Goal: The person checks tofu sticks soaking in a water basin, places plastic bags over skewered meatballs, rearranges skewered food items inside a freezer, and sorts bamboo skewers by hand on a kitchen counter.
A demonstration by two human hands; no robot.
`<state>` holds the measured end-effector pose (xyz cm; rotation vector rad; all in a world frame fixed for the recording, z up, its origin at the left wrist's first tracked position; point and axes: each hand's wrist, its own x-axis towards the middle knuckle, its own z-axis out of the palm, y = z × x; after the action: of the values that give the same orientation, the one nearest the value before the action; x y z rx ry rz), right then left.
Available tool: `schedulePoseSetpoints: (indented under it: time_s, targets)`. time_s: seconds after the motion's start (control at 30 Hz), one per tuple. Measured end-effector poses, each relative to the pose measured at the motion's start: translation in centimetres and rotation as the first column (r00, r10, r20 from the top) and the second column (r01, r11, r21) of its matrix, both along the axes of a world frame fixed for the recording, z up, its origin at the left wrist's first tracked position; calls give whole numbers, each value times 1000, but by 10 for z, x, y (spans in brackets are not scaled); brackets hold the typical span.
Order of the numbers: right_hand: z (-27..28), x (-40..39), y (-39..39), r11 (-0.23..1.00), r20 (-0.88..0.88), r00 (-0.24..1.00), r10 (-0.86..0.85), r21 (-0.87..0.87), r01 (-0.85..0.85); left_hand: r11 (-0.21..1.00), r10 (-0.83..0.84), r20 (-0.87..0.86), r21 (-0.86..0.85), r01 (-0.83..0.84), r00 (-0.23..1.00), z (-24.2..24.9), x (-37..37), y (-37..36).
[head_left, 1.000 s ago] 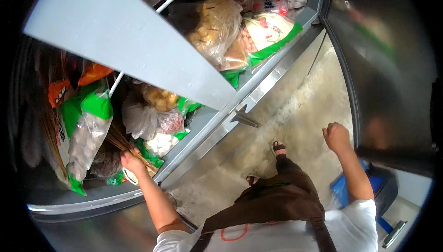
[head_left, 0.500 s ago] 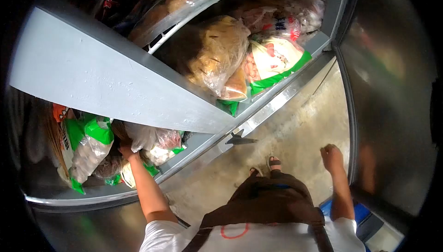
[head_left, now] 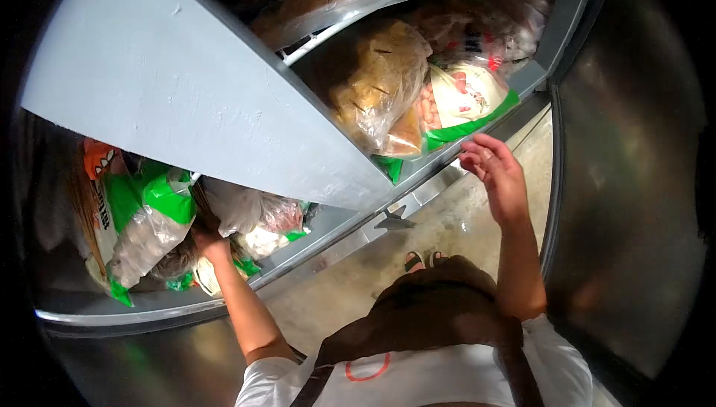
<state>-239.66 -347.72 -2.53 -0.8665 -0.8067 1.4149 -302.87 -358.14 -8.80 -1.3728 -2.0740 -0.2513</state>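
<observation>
My left hand point(head_left: 212, 244) reaches in among plastic bags in the left compartment, its fingers hidden in shadow. To its left leans a green-and-clear bag of pale round pieces point(head_left: 149, 239). On its right lie a crumpled clear plastic bag point(head_left: 242, 205) and a bag of white pieces point(head_left: 265, 241). My right hand point(head_left: 496, 172) is raised in front of the right compartment, fingers loosely bent and apart, holding nothing. Closest to it is a green-edged printed bag with pinkish sausage-like pieces point(head_left: 431, 112). Beside that sits a clear bag of yellowish-brown food point(head_left: 380, 71).
A grey upright divider point(head_left: 171, 86) separates the two compartments. A white wire shelf edge point(head_left: 321, 36) crosses the right side, with bagged food above it. Dark open doors point(head_left: 626, 183) flank me. The cabinet's metal front edge point(head_left: 149, 316) runs before my left arm.
My right hand has risen from low beside the right door toward the right compartment, its fingers opening. My left hand stays among the bags. The view has shifted slightly.
</observation>
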Motion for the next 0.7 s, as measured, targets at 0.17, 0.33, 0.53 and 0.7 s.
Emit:
schedulePoseSetpoints:
  time_s: [0.17, 0.33, 0.53, 0.7]
  targets:
    - [0, 54, -1, 999, 2, 999, 43, -26, -43, 989, 58, 205, 118, -84, 977, 33, 77, -10]
    - [15, 50, 62, 995, -270, 960, 75, 83, -55, 677, -399, 528, 721, -147, 750, 88, 260, 5]
    - [40, -14, 115, 909, -337, 894, 296, -186, -372, 567, -657, 390, 819, 83, 645, 89, 385, 28]
    - [30, -49, 135, 866, -300, 915, 270, -340, -367, 477, -695, 458, 871, -121, 554, 96, 408, 32]
